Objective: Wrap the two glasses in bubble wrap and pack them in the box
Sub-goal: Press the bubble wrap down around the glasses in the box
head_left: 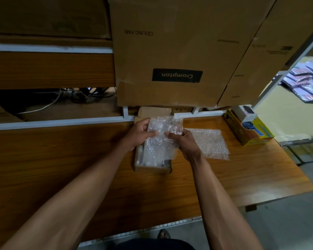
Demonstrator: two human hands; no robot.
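A small open cardboard box (152,169) sits on the wooden table, its lid flap (154,110) tilted up at the back. Above it both hands hold a bundle of bubble wrap (161,139); a glass inside the wrap cannot be made out clearly. My left hand (140,132) grips the bundle's left side, thumb on top. My right hand (183,139) pinches its right edge. At the box's left wall lies a pale wrapped object (139,156). A second flat sheet of bubble wrap (210,143) lies on the table to the right.
A yellow and blue carton (249,130) with a small white box (245,112) on top stands at the table's right. Large cardboard cartons (170,51) fill the rack behind the white rail (61,121). Cables (76,96) lie at back left. The table edge (278,195) runs right.
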